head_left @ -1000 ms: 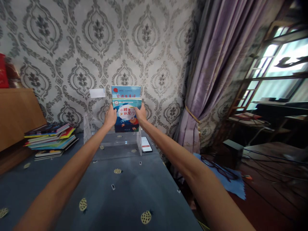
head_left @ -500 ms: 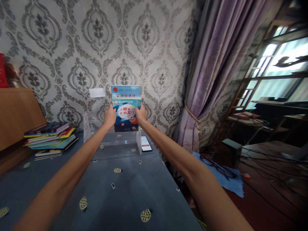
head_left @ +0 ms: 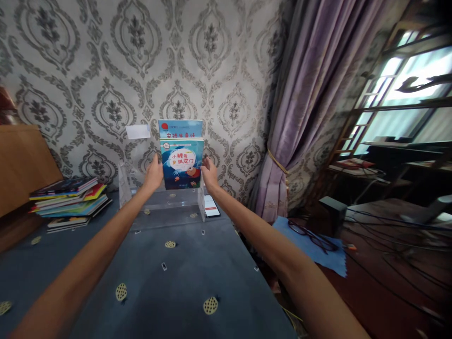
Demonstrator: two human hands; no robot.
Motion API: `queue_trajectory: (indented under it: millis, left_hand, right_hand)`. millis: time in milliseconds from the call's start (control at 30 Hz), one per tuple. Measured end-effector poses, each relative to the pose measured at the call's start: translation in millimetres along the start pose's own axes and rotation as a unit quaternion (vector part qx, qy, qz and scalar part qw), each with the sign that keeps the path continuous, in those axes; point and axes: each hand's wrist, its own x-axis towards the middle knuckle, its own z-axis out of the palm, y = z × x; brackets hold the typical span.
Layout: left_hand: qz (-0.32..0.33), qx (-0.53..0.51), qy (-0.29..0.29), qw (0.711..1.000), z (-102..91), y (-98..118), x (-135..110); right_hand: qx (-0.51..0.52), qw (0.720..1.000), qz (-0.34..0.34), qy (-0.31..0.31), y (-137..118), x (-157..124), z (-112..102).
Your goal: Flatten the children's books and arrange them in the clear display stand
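Observation:
A blue picture book (head_left: pixel 181 175) with a red fish on its cover stands upright in a clear acrylic rack (head_left: pixel 160 221). Behind it, the top of a lighter blue book (head_left: pixel 189 126) sticks up. Beside the front book's left edge is my left hand (head_left: pixel 153 175), its fingers loosened and pointing up. My right hand (head_left: pixel 210 174) is at the right edge, thumb and fingers apart. Neither hand is wrapped round the book now; whether the fingertips still brush its edges I cannot tell.
A stack of books (head_left: pixel 70 202) lies at the left by a wooden cabinet (head_left: pixel 26 165). A phone (head_left: pixel 212 206) rests right of the rack. A white card (head_left: pixel 137 132) stands up at the rack's left. Glasses (head_left: pixel 312 235) lie on a blue cloth (head_left: pixel 332 256) at the right, near cables.
Both hands have let go of the front book and moved slightly outward from its sides. The book stays upright in the rack. The view has shifted slightly.

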Motion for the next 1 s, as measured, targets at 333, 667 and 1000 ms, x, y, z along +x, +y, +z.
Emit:
queue_trajectory:
  millis: [333, 667, 1000]
  left_hand:
    - [0.058, -0.036, -0.107, 0.992, -1.9, -40.1, -148.4]
    - [-0.026, -0.022, -0.22, 0.975, -8.4, -80.0, -227.9]
    - [0.026, 0.021, -0.232, 0.972, -11.5, -77.4, -227.3]
  right_hand:
    - [0.007, 0.971, 0.114, -0.21, 26.0, -154.2, -28.5]
    - [-0.011, 0.901, 0.191, -0.39, 24.8, -238.7, 9.6]
    - [-0.102, 0.896, 0.111, -0.418, 16.2, -251.0, 5.4]
